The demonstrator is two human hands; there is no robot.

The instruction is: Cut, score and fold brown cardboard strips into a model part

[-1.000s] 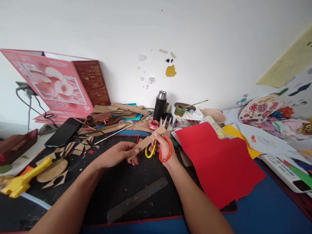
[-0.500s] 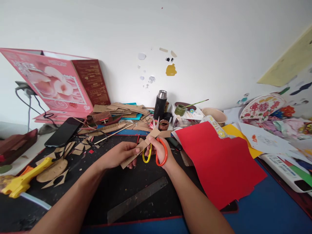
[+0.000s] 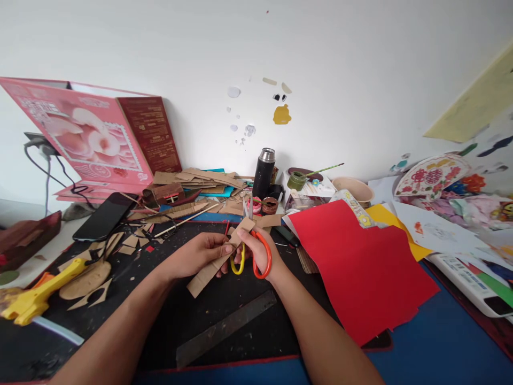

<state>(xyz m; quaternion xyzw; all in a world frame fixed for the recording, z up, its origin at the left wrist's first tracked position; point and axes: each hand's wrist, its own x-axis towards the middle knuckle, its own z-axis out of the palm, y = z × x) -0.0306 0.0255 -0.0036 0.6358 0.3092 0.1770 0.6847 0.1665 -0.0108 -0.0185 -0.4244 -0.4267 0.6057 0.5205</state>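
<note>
My left hand [image 3: 202,254] pinches a narrow strip of brown cardboard [image 3: 204,277] between thumb and fingers, its lower end pointing down and left. In my right hand [image 3: 262,248] are scissors [image 3: 269,262] with one red-orange and one yellow handle loop. Their blades point away from me, and they show little gap at the tips. My right thumb also presses on the upper end of the cardboard; whether the blades touch it there is hidden. Below both hands, a dark metal ruler [image 3: 226,331] lies slanted on the black mat [image 3: 160,342].
Red paper [image 3: 360,272] covers the right side. Cardboard scraps [image 3: 132,240], a phone [image 3: 105,216] and a yellow glue gun [image 3: 48,291] lie left. At the back stand a black flask [image 3: 263,174], paint jars [image 3: 270,205] and a pink box [image 3: 96,139].
The cardboard strip has shifted down and left, with more of it showing below my left hand. My right hand and the scissors have moved slightly left, and the blades are closer together.
</note>
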